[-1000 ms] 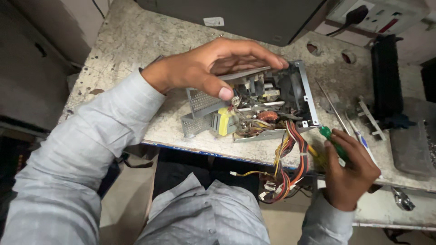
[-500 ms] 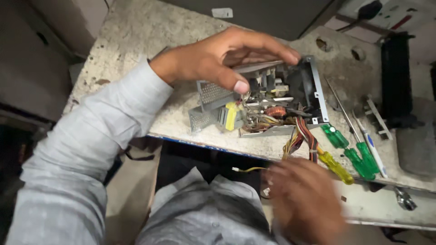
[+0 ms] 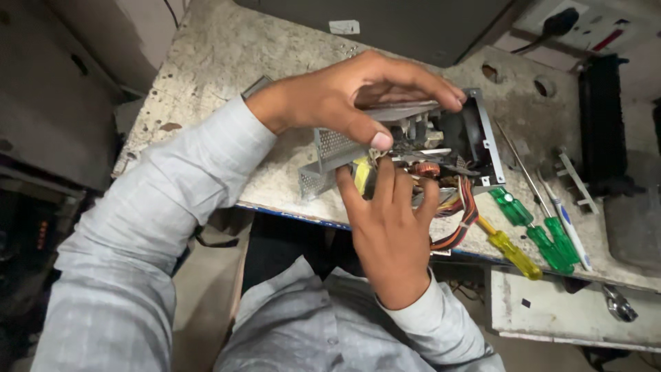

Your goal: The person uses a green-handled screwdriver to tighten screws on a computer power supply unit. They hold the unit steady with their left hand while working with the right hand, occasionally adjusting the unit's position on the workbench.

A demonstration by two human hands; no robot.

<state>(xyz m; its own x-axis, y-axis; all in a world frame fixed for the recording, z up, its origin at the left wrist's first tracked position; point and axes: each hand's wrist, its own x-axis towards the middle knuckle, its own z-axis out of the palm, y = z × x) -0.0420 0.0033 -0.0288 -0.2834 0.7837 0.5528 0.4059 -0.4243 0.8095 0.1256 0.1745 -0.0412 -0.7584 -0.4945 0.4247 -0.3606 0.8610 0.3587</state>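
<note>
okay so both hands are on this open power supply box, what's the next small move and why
Probably ease the right hand fingers deeper to free the board: the left hand already braces the box from above, and the screwdrivers lie set aside.

The left hand (image 3: pixel 344 96) gripped the open metal power supply case (image 3: pixel 475 138) from above. The right hand (image 3: pixel 389 227) touched its internal components. Green and yellow screwdrivers (image 3: pixel 530 238) lay beside it on the workbench (image 3: pixel 227 62).
</note>
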